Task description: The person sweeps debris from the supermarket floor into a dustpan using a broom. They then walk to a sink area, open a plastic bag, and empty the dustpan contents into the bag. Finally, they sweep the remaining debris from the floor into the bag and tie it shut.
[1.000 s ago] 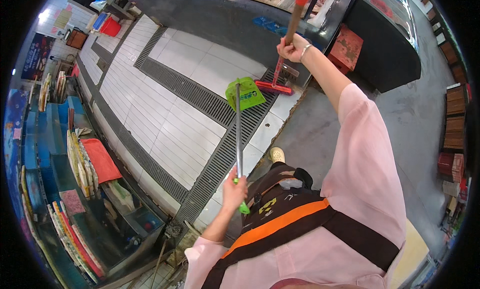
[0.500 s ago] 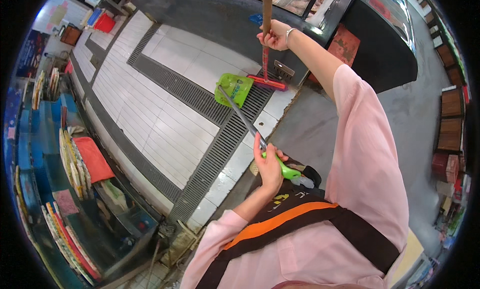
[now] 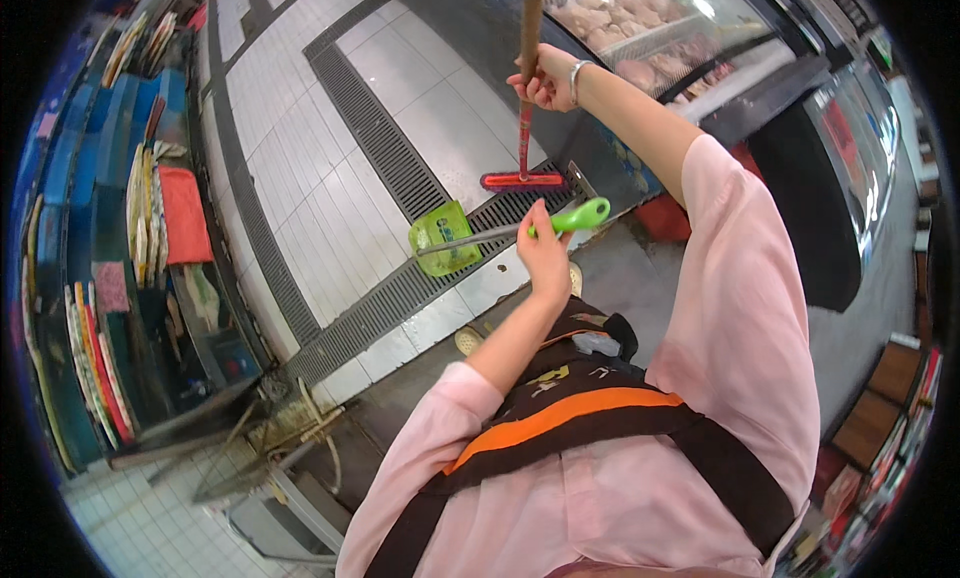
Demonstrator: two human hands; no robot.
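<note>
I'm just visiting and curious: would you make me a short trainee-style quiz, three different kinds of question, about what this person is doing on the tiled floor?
1. True or false: the left hand grips the green dustpan by its long handle.
2. The right hand holds: A) a bucket, B) a red broom, C) a cloth?
3. Fill in: the broom's head rests beside the long metal floor ____.

Key: 1 true; 2 B; 3 grate.

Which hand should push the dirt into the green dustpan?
Probably the right hand: it grips the broom handle, whose red head sits on the floor just beyond the green dustpan. The left hand is busy holding the dustpan's long handle.
</note>
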